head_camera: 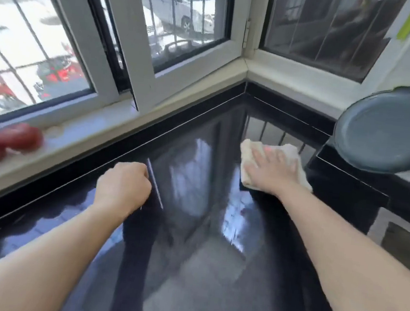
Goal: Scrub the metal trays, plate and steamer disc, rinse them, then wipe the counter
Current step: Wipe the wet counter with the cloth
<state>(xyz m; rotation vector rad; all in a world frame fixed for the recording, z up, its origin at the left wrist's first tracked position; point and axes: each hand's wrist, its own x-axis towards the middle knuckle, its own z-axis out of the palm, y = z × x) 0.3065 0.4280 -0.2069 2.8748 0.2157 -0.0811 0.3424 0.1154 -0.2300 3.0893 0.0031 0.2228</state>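
Right hand presses flat, fingers spread, on the cloth mid-right; left hand fisted, empty, on the tabletop; best wipe overlapping strokes into the corner.

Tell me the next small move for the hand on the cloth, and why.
Probably draw the cloth back toward the body across the black counter. The right hand presses it flat near the far corner, below the window, and the glossy stretch nearer the person lies behind it.

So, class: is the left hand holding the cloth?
No: the cloth lies under the flat right hand; the left hand is a bare fist.
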